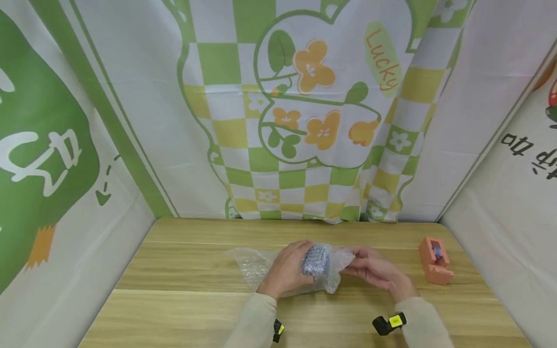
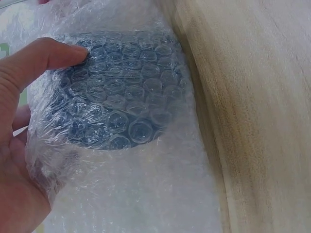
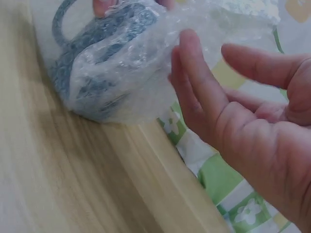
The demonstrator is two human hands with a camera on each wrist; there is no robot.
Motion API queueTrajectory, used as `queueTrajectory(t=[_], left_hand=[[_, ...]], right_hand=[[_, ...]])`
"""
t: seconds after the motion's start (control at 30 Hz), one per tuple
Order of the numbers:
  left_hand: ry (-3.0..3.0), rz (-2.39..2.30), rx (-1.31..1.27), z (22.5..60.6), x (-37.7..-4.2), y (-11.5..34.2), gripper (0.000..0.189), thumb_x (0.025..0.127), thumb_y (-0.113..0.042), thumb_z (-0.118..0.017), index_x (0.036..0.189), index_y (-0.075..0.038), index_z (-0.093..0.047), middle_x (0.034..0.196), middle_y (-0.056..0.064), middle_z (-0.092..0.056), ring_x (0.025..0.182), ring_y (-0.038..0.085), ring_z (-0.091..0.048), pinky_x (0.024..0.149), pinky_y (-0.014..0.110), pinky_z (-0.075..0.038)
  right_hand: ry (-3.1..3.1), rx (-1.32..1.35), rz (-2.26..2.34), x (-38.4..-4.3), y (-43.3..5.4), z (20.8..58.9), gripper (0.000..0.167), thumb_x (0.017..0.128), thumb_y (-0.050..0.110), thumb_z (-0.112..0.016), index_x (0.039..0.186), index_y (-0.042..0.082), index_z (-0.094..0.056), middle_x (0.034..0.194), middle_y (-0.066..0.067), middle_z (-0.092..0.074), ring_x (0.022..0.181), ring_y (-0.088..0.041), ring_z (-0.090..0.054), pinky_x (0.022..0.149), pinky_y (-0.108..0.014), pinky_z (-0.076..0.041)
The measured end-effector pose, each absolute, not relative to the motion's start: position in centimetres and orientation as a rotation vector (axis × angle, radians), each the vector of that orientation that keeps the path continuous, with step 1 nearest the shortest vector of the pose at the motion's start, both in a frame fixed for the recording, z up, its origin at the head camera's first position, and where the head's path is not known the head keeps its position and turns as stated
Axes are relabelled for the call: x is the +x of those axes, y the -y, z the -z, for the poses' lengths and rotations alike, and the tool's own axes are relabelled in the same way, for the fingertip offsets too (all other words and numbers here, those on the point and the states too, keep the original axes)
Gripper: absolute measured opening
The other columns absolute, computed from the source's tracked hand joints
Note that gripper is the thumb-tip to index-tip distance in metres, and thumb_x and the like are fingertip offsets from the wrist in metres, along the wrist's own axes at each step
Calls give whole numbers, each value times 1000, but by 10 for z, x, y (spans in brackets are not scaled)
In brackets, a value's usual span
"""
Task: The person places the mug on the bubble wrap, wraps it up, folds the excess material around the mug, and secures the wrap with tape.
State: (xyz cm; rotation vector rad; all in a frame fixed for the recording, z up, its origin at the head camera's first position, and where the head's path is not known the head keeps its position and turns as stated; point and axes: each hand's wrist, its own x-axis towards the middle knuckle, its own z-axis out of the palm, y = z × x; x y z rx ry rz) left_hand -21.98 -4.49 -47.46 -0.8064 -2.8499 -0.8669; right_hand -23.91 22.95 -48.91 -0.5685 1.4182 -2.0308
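A blue mug (image 1: 316, 260) is wrapped in clear bubble wrap (image 2: 146, 194); its looped handle (image 3: 59, 24) shows through in the right wrist view. My left hand (image 1: 285, 270) grips the wrapped mug from the left, its thumb pressing on the bubbles in the left wrist view. At the other side, my right hand (image 1: 376, 270) has its fingers against the loose end of the wrap. Thumb and fingers of this hand (image 3: 257, 111) stand apart in the right wrist view. A flat stretch of wrap trails left beneath the left hand.
An orange tape dispenser (image 1: 436, 261) with a blue roll stands at the right of the wooden table (image 1: 174, 270). Behind the table hangs a green and yellow checkered curtain (image 1: 261, 179). Printed cloth walls flank both sides.
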Motion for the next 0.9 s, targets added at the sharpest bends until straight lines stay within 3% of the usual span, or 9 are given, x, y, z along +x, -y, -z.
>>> queueTrajectory(t=[0.17,0.3,0.47,0.57,0.7,0.9], left_hand=[[2837,924,-799,475,-221,46,85,69,-16,-88,145,-2,-52,149,14,-51,137,31,-47,115,47,-36],[2809,970,-795,477,-222,46,85,69,-16,-90,144,-1,-53,147,14,-53,136,31,-49,115,46,-36],[2791,1050,-790,479,-222,46,85,69,-15,-90,144,0,-53,147,15,-53,136,32,-49,115,47,-36],[2789,1091,-778,479,-222,47,86,69,-14,-90,145,0,-52,147,15,-53,137,33,-48,115,48,-36],[2789,1133,-766,480,-222,47,86,70,-14,-90,145,0,-51,148,16,-52,137,34,-47,115,49,-36],[2775,1186,-775,482,-221,47,85,71,-11,-89,145,2,-49,148,17,-51,137,34,-47,114,48,-37]], right_hand=[[-1781,-436,1933,-236,-213,486,57,102,4,-57,142,-25,-30,124,-12,-59,109,-18,-63,97,-33,-53],[-2203,-268,1762,-234,-190,479,59,94,13,-72,133,-21,-45,103,-13,-59,89,-16,-58,76,-28,-57],[-2556,-236,1551,-231,-173,476,50,89,14,-79,121,-17,-57,86,-9,-59,76,-17,-54,61,-24,-48],[-2650,-274,1507,-230,-169,474,50,87,15,-81,122,-14,-59,89,-10,-58,80,-19,-53,64,-26,-46],[-2773,-448,1481,-229,-164,473,53,84,15,-84,127,-5,-61,106,-16,-60,95,-27,-56,74,-36,-51],[-2844,-600,1433,-229,-156,475,44,85,12,-83,123,-2,-67,119,-18,-62,106,-31,-59,82,-50,-55]])
